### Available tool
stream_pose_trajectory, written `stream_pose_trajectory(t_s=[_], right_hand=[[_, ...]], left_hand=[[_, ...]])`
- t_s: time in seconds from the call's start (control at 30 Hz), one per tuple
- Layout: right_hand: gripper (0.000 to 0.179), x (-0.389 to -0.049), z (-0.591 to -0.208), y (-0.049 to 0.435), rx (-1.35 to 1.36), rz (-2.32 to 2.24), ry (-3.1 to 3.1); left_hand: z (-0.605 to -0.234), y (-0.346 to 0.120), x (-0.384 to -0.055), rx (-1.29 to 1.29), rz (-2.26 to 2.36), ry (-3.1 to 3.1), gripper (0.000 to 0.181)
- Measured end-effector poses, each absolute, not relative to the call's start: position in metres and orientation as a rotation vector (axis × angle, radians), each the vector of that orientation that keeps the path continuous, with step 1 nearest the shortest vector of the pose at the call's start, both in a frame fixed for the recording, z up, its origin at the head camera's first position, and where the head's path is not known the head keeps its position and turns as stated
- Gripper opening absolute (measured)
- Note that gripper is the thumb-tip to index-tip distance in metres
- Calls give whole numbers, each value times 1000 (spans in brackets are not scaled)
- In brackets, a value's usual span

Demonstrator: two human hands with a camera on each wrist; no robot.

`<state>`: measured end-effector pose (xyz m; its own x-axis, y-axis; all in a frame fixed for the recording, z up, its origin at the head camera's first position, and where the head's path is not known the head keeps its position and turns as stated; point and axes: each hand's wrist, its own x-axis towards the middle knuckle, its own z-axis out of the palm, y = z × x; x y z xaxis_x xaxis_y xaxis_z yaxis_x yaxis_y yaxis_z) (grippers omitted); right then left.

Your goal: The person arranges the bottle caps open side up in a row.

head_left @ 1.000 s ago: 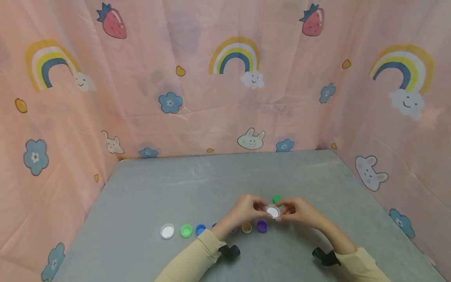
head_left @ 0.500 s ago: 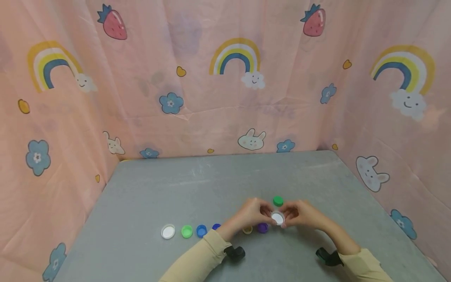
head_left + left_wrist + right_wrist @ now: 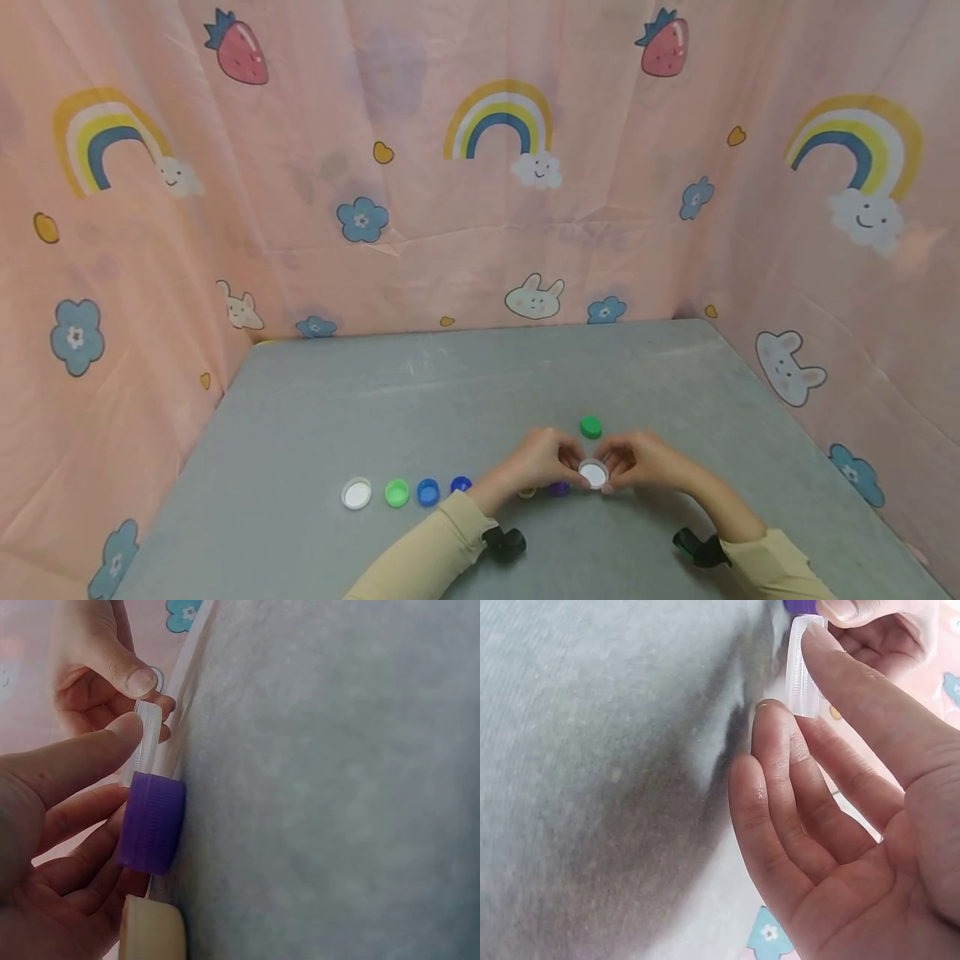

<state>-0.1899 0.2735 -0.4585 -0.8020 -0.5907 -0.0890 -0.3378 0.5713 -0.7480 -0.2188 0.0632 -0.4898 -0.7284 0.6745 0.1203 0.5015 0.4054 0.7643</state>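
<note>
Between my two hands is a clear plastic cap (image 3: 593, 474) with a white inside, low over the table or on it. My left hand (image 3: 546, 460) pinches its left side with thumb and fingers. From the right, my right hand (image 3: 647, 462) pinches the other side. In the left wrist view the clear cap (image 3: 148, 735) stands right beside a ribbed purple cap (image 3: 154, 823), and a pale yellow cap (image 3: 156, 930) comes after it. The right wrist view shows the thumb of my right hand (image 3: 840, 795) against the clear cap's edge.
A row of caps runs left along the grey table (image 3: 420, 400): dark blue (image 3: 461, 484), blue (image 3: 428, 492), light green (image 3: 397, 492) and a clear one (image 3: 357, 493). My left forearm hides part of this row. A green cap (image 3: 591, 427) lies just beyond my hands.
Both hands have brought the clear cap nearer to me and slightly right, down to the row's right end by the purple cap. The green cap behind is now fully uncovered.
</note>
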Motion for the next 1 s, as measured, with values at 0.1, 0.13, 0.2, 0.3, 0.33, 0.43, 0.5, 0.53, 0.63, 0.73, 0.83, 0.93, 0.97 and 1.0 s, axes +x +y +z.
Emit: stream_pose_trajectory(t_s=[0.1, 0.13, 0.2, 0.3, 0.33, 0.43, 0.5, 0.53, 0.63, 0.73, 0.83, 0.93, 0.97, 1.0], right_hand=[[37, -191, -461, 274, -774, -1078, 2468], [38, -191, -461, 274, -772, -1079, 2465], [38, -192, -462, 273, -773, -1075, 2462], [38, -192, -463, 273, -783, -1074, 2456], [38, -192, -463, 273, -786, -1076, 2454], [38, -192, -464, 273, -784, -1073, 2450], [38, -193, -465, 272, -770, -1066, 2450], [38, -193, -465, 273, -765, -1062, 2452], [38, -193, -465, 273, -749, -1059, 2449], [37, -193, -465, 273, -745, -1061, 2441], [38, -193, -465, 274, -762, -1070, 2427], [38, -193, -465, 275, -781, -1081, 2412], [38, -193, -465, 275, -785, -1085, 2407], [38, -193, -465, 275, -777, -1086, 2404]], left_hand=[[-490, 63, -219, 1051, 1204, 2460, 23], [-490, 63, -219, 1052, 1198, 2462, 23], [-490, 62, -219, 1051, 1187, 2467, 23], [-490, 62, -219, 1054, 1164, 2477, 23], [-490, 62, -219, 1055, 1158, 2480, 23], [-490, 62, -219, 1053, 1152, 2475, 22], [-490, 62, -219, 1054, 1139, 2481, 22], [-490, 62, -219, 1049, 1136, 2483, 22], [-490, 63, -219, 1033, 1129, 2488, 22], [-490, 64, -219, 1013, 1130, 2485, 23], [-491, 64, -219, 1004, 1132, 2478, 23], [-489, 64, -218, 999, 1128, 2477, 24], [-489, 64, -218, 997, 1128, 2475, 24], [-488, 63, -218, 997, 1127, 2476, 24]])
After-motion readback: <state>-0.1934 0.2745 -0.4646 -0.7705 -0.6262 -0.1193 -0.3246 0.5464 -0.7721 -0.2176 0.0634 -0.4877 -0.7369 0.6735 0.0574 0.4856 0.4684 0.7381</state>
